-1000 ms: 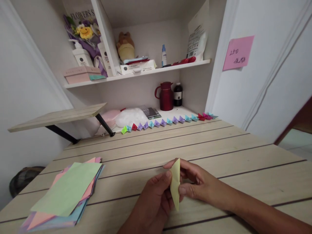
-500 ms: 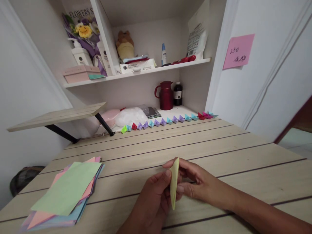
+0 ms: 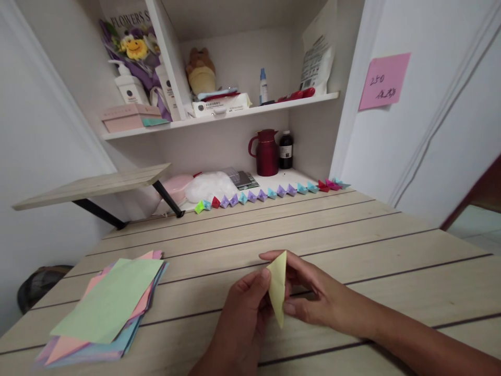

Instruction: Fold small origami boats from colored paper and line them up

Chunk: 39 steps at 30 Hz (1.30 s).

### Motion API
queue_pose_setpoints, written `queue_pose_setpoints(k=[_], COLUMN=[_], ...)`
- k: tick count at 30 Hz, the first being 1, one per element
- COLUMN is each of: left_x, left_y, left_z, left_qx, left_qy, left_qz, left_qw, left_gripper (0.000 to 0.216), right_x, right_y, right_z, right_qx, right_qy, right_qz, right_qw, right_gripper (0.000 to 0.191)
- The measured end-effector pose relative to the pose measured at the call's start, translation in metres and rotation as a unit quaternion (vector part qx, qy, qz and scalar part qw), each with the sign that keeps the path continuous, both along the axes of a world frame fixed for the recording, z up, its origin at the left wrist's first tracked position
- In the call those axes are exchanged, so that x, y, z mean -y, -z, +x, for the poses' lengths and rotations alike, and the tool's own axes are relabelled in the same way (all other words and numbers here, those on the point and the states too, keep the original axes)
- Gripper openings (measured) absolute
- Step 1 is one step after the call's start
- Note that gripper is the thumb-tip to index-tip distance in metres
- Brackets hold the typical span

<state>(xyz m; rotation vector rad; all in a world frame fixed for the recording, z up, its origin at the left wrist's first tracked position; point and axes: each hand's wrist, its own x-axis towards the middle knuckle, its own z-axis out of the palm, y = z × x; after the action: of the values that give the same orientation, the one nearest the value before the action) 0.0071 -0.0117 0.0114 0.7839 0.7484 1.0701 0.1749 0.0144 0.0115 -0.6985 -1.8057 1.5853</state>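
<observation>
A yellow piece of paper [image 3: 277, 287], folded into a narrow triangle, is held upright above the table between both hands. My left hand [image 3: 245, 308] pinches its left edge, the thumb lying on the near face. From the other side my right hand [image 3: 317, 292] steadies it, with the thumb near the lower right edge and the index finger behind the top. Some of the right fingers are hidden by the paper.
A stack of coloured paper sheets [image 3: 105, 303] lies on the wooden table [image 3: 195, 334] at left. Several small folded paper boats [image 3: 252, 197] line the back edge. Behind them stand a red jug [image 3: 267, 153] and a dark bottle [image 3: 286, 150]. A raised wooden shelf [image 3: 94, 185] overhangs the back left.
The yellow paper has turned so that more of its broad face shows, and its lower tip has risen slightly. Both hands keep hold of it in nearly the same place.
</observation>
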Motion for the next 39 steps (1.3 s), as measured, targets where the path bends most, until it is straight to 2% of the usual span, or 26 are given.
queue_pose_setpoints(k=[10, 14, 27, 39], left_x=[-0.0015, -0.0016, -0.0021, -0.0004], left_y=[0.0071, 0.0073, 0.0073, 0.0044], left_z=[-0.0018, -0.003, -0.002, -0.0019], left_qx=[0.005, 0.024, 0.022, -0.004], left_qy=[-0.026, -0.01, -0.004, -0.019], left_qz=[-0.032, -0.046, -0.029, -0.033], left_qw=[0.999, 0.999, 0.999, 0.999], left_gripper=[0.036, 0.035, 0.037, 0.036], right_x=[0.0005, -0.0003, -0.0005, -0.0003], right_y=[0.0013, 0.0017, 0.0038, -0.0004], right_z=[-0.0051, -0.0044, -0.0046, -0.0042], right_qx=[0.029, 0.019, 0.021, 0.012], right_qy=[0.025, 0.008, -0.001, 0.01], right_qz=[0.0, -0.007, -0.007, 0.034], right_qw=[0.999, 1.0, 1.0, 0.999], right_gripper=[0.066, 0.067, 0.068, 0.051])
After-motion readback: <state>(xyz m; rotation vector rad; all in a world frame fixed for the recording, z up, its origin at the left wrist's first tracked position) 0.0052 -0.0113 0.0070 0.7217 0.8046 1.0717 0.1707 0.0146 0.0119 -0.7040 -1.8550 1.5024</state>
